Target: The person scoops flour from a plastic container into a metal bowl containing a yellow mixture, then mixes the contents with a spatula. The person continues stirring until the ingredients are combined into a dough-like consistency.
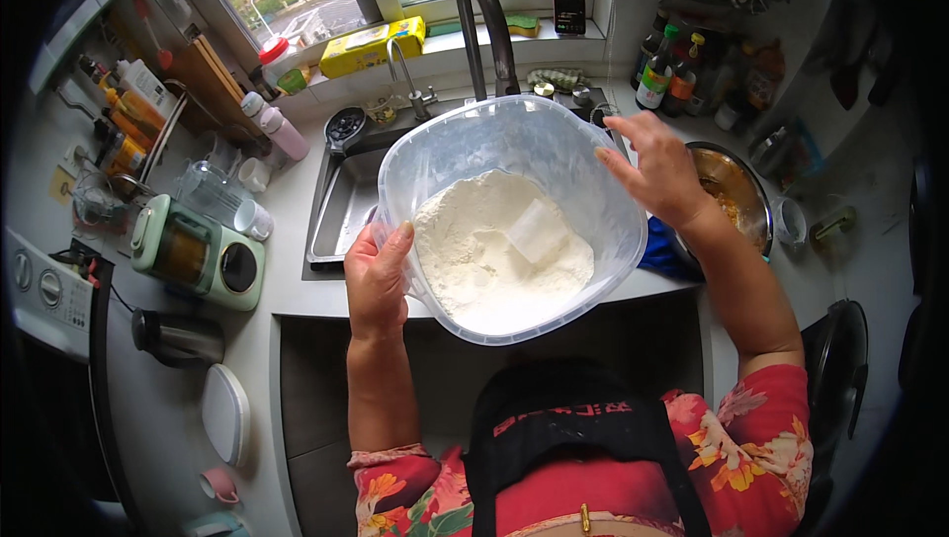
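A translucent plastic tub (514, 117) of white flour (455, 241) is tilted toward me, above the front of the sink and counter. A whitish, flat-sided piece, perhaps a scoop (537, 230), lies partly sunk in the flour. On the tub's left side, my left hand (378, 275) is closed, its thumb over the rim and its other fingers outside. At the upper right rim, my right hand (657, 166) grips the tub with thumb and bent forefinger; its remaining fingers are partly hidden.
Behind the tub are the sink (341, 206) and dark faucet (484, 23). A metal bowl of food (736, 191) stands at right, near sauce bottles (655, 73). To the left are a green appliance (198, 250), a kettle (178, 336) and a pink bottle (282, 132).
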`<state>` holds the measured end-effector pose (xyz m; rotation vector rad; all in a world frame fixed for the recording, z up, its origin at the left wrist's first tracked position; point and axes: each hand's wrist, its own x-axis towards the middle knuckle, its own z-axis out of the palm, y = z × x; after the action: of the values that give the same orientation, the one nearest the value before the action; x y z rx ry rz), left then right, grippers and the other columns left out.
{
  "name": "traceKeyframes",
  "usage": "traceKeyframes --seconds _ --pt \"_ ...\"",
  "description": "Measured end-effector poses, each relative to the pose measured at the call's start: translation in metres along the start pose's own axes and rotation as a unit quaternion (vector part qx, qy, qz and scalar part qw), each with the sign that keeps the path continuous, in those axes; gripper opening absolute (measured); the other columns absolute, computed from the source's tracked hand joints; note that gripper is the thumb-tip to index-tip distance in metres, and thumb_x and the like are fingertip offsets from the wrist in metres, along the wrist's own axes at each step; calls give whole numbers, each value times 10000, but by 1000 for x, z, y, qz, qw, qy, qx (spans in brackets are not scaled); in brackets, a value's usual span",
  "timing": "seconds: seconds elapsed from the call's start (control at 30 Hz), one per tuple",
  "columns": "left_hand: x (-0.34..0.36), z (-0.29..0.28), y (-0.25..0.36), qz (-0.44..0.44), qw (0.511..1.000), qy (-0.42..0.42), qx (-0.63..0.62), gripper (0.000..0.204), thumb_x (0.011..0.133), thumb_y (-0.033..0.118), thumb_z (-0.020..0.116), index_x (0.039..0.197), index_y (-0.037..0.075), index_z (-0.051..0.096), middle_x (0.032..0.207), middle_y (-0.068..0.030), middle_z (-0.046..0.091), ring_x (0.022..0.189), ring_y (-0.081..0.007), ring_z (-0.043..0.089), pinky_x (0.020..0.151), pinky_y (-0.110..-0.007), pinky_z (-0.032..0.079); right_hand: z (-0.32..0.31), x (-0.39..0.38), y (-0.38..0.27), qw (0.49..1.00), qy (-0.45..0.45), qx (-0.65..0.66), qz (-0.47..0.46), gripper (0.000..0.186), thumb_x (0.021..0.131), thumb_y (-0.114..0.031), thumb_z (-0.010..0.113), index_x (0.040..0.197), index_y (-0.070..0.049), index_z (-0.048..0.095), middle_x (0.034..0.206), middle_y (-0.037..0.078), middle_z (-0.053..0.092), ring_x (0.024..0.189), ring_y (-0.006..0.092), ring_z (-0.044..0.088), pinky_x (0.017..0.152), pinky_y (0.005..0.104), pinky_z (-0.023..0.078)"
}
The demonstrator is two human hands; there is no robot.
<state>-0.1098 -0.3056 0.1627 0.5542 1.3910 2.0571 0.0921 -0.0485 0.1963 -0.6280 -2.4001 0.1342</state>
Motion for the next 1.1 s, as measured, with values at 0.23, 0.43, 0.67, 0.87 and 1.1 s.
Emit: traceKeyframes --seconds 0.23,0.43,0.67,0.87,1.1 --pt "-16 -22 -14 -25 999 12 -32 254 897 104 589 1091 -56 552 979 -103 639 861 -121 595 797 -249 464 42 56 -55 919 -342 -62 -186 113 813 -77 612 914 -57 658 879 123 651 799 312 642 696 381 521" --pt "-20 -18 -16 -21 996 10 -82 190 899 101 592 1027 -35 551 912 -60 619 799 -84 555 745 -232 449 115 59 -55 763 -545 -269 -221 161 768 -80 622 906 -87 704 912 100 684 875 298 659 715 388 532" --pt "-20 -19 -17 -16 995 13 -97 154 899 97 596 993 -17 551 888 -41 609 771 -70 536 721 -224 441 110 59 -80 764 -619 -79 -162 151 818 -236 656 853 -89 662 811 101 666 820 287 634 699 410 494" --pt "-19 -21 -18 -16 996 13 -89 157 897 111 600 980 -14 552 882 -33 602 770 -63 524 723 -221 431 110 55 -90 691 -718 -80 4 322 880 -340 601 793 -35 657 760 115 669 695 222 666 679 349 500" --pt "-19 -19 -18 -16 997 19 -79 171 896 131 597 974 -15 553 871 -29 593 764 -64 510 722 -218 419 100 49 -90 644 -759 -24 95 346 900 -313 552 770 -10 656 701 59 673 620 152 657 672 310 504"
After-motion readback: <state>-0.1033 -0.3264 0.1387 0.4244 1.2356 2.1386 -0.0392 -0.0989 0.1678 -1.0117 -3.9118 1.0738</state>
